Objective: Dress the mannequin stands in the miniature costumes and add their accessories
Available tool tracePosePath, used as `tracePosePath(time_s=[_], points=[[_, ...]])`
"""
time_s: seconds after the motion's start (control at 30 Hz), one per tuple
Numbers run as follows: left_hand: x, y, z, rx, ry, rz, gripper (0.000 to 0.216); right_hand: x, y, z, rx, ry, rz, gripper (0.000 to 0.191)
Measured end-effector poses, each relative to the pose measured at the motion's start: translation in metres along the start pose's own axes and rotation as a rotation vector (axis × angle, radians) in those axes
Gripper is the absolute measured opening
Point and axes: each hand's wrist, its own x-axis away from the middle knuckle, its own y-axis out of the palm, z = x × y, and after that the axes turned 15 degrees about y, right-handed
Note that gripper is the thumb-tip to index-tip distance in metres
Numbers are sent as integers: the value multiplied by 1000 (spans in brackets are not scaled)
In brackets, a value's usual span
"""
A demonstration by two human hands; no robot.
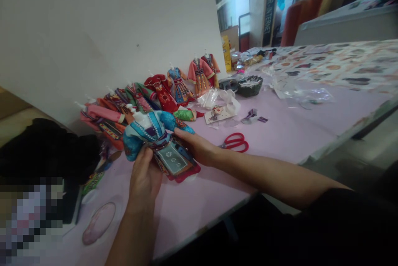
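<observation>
A small headless doll in a blue robe with white beaded trim and a purple waistband is held up over the pink table. Its grey front panel carries white bead flowers. My left hand grips the doll at its left side, below the blue sleeve. On the other side my right hand is closed round the skirt near the waist, its fingers partly hidden behind the doll. Red-handled scissors lie on the table just beyond my right wrist.
Several dressed headless dolls lean along the white wall. A dark bowl, clear plastic wrapping and fabric scraps lie on the table. At the left are a dark bundle and a clear round dish.
</observation>
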Motion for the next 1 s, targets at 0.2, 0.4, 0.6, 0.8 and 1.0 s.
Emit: tracePosePath(time_s=[0.2,0.4,0.6,0.8,1.0], points=[[0,0,0,49,-73,41,31,5,6,0,77,-140,0,43],[0,3,6,123,-108,106,25,7,4,0,110,-124,50,44],[1,6,5,95,-82,76,30,9,8,1,139,-179,9,50],[-1,1,1,41,-45,78,33,8,9,4,125,-169,3,44],[-4,-5,16,-40,20,85,38,10,-4,-1,198,-155,122,46]])
